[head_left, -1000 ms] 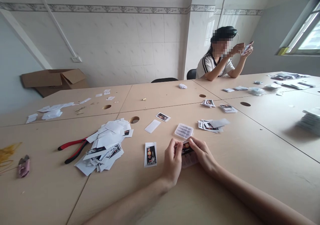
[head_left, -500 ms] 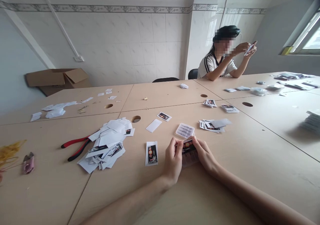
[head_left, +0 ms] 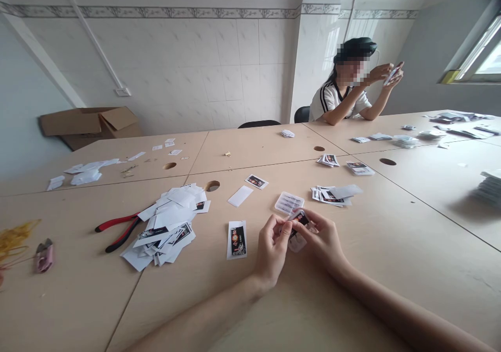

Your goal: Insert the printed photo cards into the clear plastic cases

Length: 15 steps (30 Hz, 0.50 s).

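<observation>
Between my two hands is a small clear plastic box [head_left: 297,243] with a black printed label [head_left: 300,217] at its top. My left hand [head_left: 271,247] grips its left side, thumb on the front. On the right, my right hand [head_left: 324,240] is closed on it, fingers at the label. Just beyond my fingers lies another clear compartment box [head_left: 289,203] with small dark pieces inside. A white card with a black print [head_left: 237,240] lies left of my left hand. Part of the held box is hidden by my fingers.
A heap of white and printed cards [head_left: 172,216] with red-and-black pliers [head_left: 117,222] lies left. Pink-handled snips [head_left: 44,255] are farther left. Printed cards [head_left: 332,195] and a labelled box [head_left: 360,168] sit right. Across the table, a person [head_left: 344,88] holds a small item.
The held box has turned and tilted between my hands. My right hand has shifted slightly, with its fingers now bent over the label. The other things on the table stay put.
</observation>
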Available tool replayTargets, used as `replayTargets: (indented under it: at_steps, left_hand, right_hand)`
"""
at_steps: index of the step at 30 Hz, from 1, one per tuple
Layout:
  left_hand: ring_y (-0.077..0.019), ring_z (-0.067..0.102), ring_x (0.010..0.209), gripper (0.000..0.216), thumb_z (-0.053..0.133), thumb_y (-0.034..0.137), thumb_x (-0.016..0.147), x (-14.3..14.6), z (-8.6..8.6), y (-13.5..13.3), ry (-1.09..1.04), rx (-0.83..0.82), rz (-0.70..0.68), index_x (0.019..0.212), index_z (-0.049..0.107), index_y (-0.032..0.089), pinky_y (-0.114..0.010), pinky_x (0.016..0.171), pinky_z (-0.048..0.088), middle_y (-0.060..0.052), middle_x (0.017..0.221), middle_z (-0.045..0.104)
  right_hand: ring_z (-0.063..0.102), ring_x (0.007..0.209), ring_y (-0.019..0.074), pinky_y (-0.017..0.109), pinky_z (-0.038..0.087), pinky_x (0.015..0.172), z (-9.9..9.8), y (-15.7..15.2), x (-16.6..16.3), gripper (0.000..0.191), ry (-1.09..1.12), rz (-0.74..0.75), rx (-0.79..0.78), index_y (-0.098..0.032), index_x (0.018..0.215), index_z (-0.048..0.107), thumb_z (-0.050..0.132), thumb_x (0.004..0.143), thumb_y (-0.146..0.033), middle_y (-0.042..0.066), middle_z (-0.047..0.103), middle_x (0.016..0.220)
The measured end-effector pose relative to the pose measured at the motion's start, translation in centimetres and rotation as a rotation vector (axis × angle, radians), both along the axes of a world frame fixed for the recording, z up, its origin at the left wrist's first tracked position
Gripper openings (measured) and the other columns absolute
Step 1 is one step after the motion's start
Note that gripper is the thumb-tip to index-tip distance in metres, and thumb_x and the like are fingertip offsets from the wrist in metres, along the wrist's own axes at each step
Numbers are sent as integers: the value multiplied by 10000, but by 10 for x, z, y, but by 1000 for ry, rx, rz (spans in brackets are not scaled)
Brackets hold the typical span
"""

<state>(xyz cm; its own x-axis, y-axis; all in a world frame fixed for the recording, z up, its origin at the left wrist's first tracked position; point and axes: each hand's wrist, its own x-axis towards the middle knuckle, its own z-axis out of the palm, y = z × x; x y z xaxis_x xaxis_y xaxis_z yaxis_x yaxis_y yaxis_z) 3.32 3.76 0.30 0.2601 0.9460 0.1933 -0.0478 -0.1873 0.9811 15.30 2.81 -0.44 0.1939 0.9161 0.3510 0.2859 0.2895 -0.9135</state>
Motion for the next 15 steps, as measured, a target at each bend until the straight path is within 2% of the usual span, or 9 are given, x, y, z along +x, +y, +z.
replayTargets:
  at_steps: [6, 15]
  left_hand:
    - [-165, 558, 798, 193, 506, 320, 752, 0, -3, 1, -25, 20, 1, 808, 557, 142, -251, 726, 428, -64, 820, 614]
    - [-161, 568, 758, 194, 507, 317, 749, -3, 5, -2, 40, 61, 25, 770, 579, 138, -245, 692, 436, -53, 774, 622]
  right_hand:
    - [532, 758, 178, 266, 417, 657, 1, 4, 7, 209, -108, -57, 164, -193, 860, 615, 592, 695, -321, 44, 559, 816]
    - [522, 702, 160, 244, 420, 594, -1, 2, 8, 187, -70, 13, 163, -181, 822, 618, 540, 738, -328, 41, 550, 767]
